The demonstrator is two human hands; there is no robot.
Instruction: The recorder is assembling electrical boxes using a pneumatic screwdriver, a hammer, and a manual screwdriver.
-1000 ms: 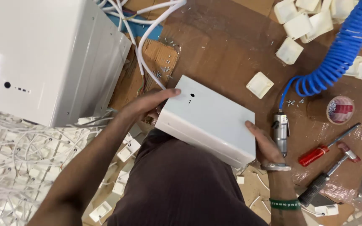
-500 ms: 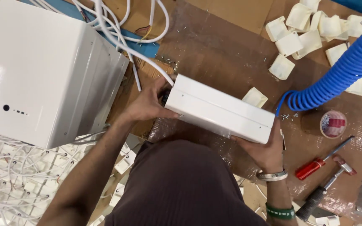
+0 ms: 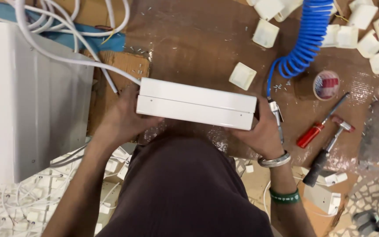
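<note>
A large white cabinet (image 3: 27,101) fills the left side of the brown worktable (image 3: 198,39), with white cables (image 3: 66,26) looping from behind it. In front of the person's lap sits the white rectangular box (image 3: 196,103), turned so its long narrow edge with a seam faces up, held just above the table. The left hand (image 3: 121,116) clasps its left end, fingers curled around it; the right hand (image 3: 262,131) grips the right end the same way — both closed on the box. The step looks like turning the box over for inspection; continuing calls for a steady two-handed hold. A blue coiled hose (image 3: 305,44), red screwdriver (image 3: 314,134) and small hammer (image 3: 325,153) lie right.
</note>
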